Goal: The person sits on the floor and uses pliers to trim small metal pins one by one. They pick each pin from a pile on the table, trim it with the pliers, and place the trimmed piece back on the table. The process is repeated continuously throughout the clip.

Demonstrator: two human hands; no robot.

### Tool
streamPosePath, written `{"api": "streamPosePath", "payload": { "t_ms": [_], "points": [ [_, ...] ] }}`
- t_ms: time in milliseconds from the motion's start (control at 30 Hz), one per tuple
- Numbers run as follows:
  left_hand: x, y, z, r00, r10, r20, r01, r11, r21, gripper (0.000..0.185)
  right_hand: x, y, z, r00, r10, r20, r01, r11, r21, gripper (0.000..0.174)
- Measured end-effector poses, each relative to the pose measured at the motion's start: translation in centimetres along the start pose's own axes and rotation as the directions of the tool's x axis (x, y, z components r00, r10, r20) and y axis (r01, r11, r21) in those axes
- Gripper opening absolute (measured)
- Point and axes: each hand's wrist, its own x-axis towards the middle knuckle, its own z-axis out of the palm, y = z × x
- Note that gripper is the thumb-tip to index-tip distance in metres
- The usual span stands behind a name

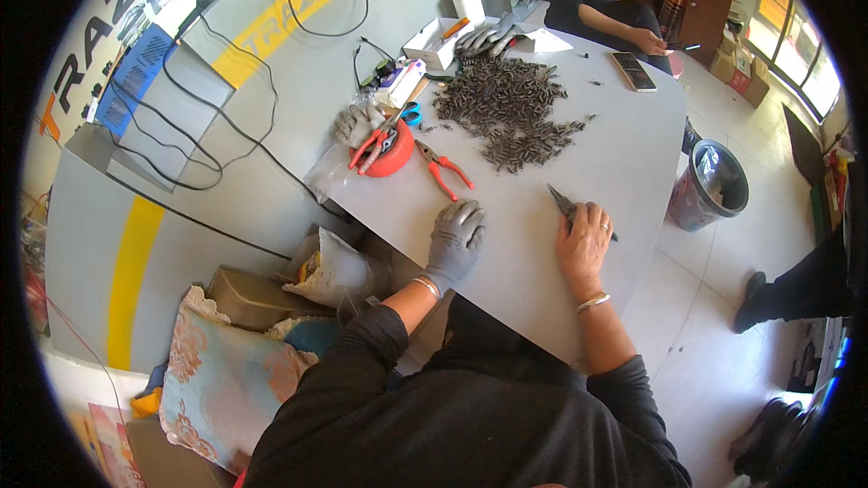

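My left hand, in a grey coated work glove, rests palm down on the grey table near its front edge. Its fingers are bent and its palm is hidden, so I cannot tell whether anything lies under it. Just beyond its fingertips lie red-handled pliers. My bare right hand grips dark long-nose pliers, whose jaws point away from me. Ahead of both hands spreads a large heap of small dark metal cylinders, with several strays around it.
A red round container holds more pliers and scissors. Behind stand a white box with an orange-handled screwdriver and grey gloves. A smartphone lies near a seated person. A bin stands right; cables hang left.
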Motion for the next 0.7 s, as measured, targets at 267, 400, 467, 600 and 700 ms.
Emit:
{"api": "streamPosePath", "payload": {
  "t_ms": [267,400,467,600,700],
  "points": [
    [-0.1,0.1,0.2,0.924,-0.367,-0.103,0.378,0.918,0.121,0.036,0.3,-0.6,-0.7,0.998,-0.002,0.066,-0.001,0.999,0.049,0.033],
    [0.9,-1.0,1.3,0.918,-0.377,-0.124,0.395,0.902,0.177,0.037,0.0,-0.2,-0.5,0.999,-0.001,0.050,-0.003,0.998,0.066,0.033],
    [2.1,-1.7,2.0,0.947,-0.241,-0.212,0.293,0.919,0.265,0.044,0.0,-0.1,-0.3,0.998,0.020,0.059,-0.024,0.997,0.077,0.033],
    [3.8,-0.8,4.6,0.938,-0.287,-0.193,0.328,0.917,0.228,0.063,-0.2,0.1,-0.1,0.999,0.021,0.032,-0.023,0.998,0.065,0.034],
    [5.7,0.3,6.5,0.974,-0.187,-0.126,0.209,0.957,0.201,0.082,-0.3,-0.2,-0.3,0.999,0.030,0.030,-0.032,0.998,0.061,0.035]
  ]
}}
